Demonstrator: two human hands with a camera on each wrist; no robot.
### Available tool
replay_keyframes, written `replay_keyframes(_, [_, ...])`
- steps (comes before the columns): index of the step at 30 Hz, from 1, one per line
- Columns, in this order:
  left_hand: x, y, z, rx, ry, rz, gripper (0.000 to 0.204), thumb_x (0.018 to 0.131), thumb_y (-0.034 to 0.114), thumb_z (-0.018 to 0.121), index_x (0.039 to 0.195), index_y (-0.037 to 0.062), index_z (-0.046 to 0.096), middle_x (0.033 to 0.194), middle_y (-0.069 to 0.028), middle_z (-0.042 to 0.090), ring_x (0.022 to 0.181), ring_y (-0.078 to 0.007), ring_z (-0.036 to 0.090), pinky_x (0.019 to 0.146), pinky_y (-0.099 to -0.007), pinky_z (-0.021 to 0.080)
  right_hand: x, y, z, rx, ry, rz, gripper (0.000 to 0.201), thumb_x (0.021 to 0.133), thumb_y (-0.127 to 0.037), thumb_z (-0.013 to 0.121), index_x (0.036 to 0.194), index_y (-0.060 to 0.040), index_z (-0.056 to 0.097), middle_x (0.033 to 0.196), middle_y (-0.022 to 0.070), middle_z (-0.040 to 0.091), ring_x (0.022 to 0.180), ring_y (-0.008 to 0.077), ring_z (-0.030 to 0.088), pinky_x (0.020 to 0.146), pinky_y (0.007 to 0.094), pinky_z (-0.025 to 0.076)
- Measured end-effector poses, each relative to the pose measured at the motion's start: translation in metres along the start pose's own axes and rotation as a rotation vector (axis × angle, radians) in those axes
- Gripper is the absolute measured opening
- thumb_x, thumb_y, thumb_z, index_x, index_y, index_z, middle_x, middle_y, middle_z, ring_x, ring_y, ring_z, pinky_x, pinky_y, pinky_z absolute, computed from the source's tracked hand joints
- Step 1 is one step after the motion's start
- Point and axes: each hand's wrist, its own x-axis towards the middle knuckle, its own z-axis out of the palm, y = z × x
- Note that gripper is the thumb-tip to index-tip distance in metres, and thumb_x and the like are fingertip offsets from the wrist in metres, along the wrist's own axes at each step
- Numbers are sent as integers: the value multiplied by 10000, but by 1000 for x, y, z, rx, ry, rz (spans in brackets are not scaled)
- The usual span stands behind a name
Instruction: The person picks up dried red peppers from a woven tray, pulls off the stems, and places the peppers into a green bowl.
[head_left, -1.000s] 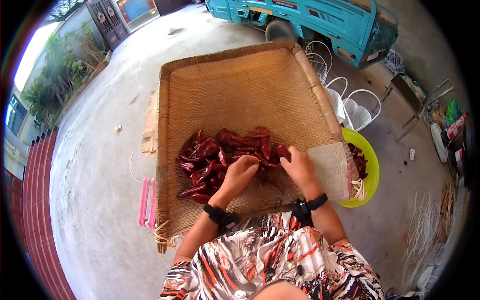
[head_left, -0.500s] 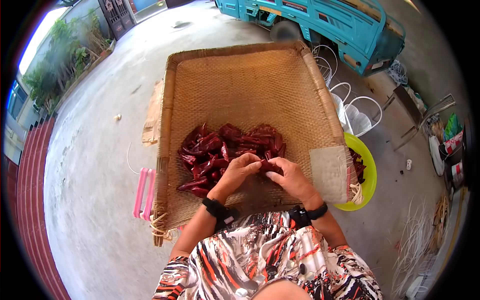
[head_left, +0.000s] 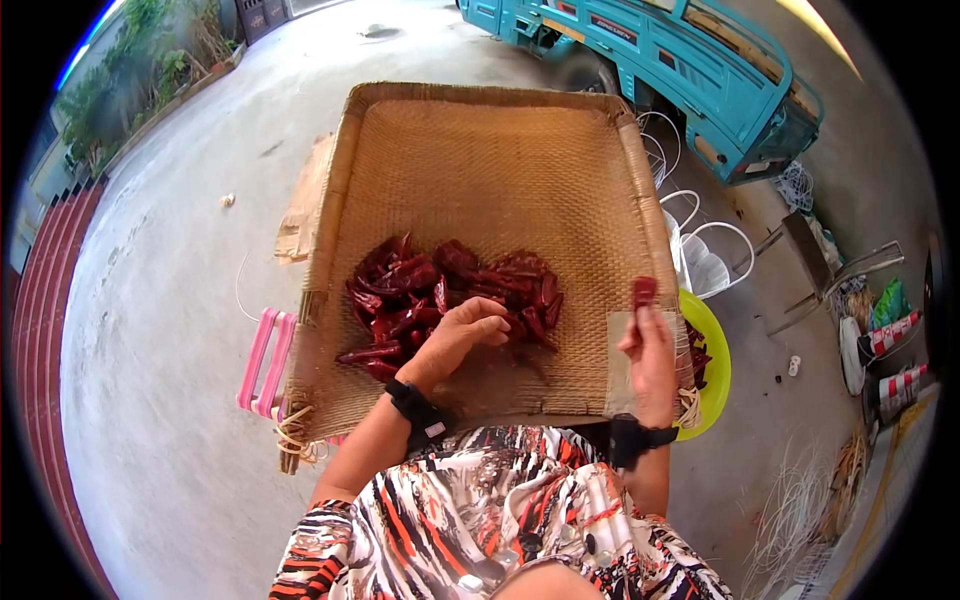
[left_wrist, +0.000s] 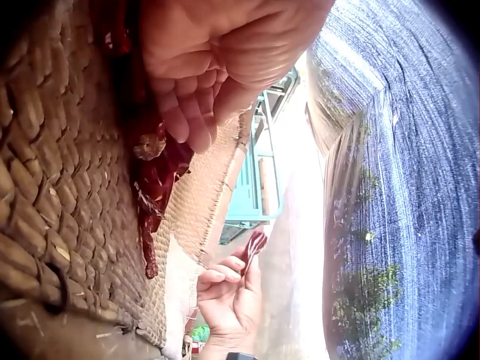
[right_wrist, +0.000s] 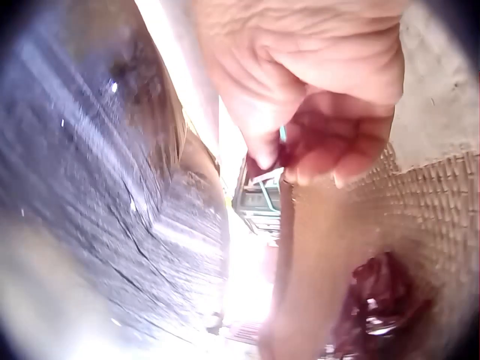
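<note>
Dark red dried peppers (head_left: 410,285) lie heaped in the lower part of a woven tray (head_left: 480,150). The left hand (head_left: 455,340) hovers at the heap's near side, fingers loosely bent, with nothing seen in them; in the left wrist view the left hand (left_wrist: 217,60) hangs close above some peppers (left_wrist: 161,180). Over the tray's cloth patch at the right side, the right hand (head_left: 652,365) pinches a red pepper (head_left: 644,291) upright between thumb and fingers. The left wrist view also shows that pepper (left_wrist: 256,244) in the right hand (left_wrist: 234,300).
A yellow-green basin (head_left: 712,350) with red pieces stands beside the tray's right edge. White handled containers (head_left: 705,268) are behind it. A pink-striped object (head_left: 266,362) sits at the left, a blue cargo vehicle (head_left: 680,60) at the back, and a metal-framed chair (head_left: 808,255) to the right.
The right hand has moved right, away from the left hand, carrying a pepper to the tray's right side. The left hand stays near the heap. The head view has shifted slightly.
</note>
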Motion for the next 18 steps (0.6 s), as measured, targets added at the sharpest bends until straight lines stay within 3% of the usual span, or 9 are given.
replay_keyframes(2, [0,-1,0,1,-2,11,184,970,152,580,1113,37,575,989,-42,628,886,-136,634,824,-263,522,8,-7,-22,475,145,-13,256,945,-319,623,1080,-102,631,786,-34,597,643,72,546,604,240,486])
replay_keyframes(3, [1,-2,-2,3,-7,8,185,971,153,578,1115,37,574,988,-42,629,884,-135,635,823,-263,523,7,-17,-17,512,197,-30,259,948,-319,618,1098,-108,633,808,-37,606,646,66,546,606,237,488])
replay_keyframes(6, [2,-4,-5,5,-18,0,189,973,153,574,1123,37,569,984,-42,632,878,-133,638,820,-261,524,7,-12,-14,330,118,111,249,957,-281,602,1111,-87,622,847,-21,623,666,84,550,623,234,491])
replay_keyframes(10, [1,-5,-6,-18,-19,-12,218,967,159,578,1138,25,565,991,-47,641,892,-135,644,824,-255,516,14,16,36,-543,-189,5,297,909,-240,657,1154,-85,592,914,35,628,727,137,605,657,277,508])
replay_keyframes(13, [1,-3,-9,-82,-41,-10,214,971,142,570,1150,26,561,982,-45,641,879,-133,645,818,-256,523,16,21,82,-1178,-222,-354,319,863,-222,683,1148,-112,591,1029,82,622,794,242,644,715,355,522])
replay_keyframes(16, [1,-4,-11,-126,-53,-12,214,972,126,566,1161,27,557,976,-44,639,869,-130,644,815,-261,529,28,37,95,-1356,-219,-478,324,844,-205,680,1149,-140,595,1127,105,595,869,325,640,773,420,513])
replay_keyframes(18, [2,-5,-13,-142,-57,-13,219,968,124,572,1163,26,557,977,-45,639,869,-127,642,819,-266,529,32,40,96,-1310,-186,-508,237,866,-182,652,1085,-98,625,1073,118,626,910,346,635,782,426,513])
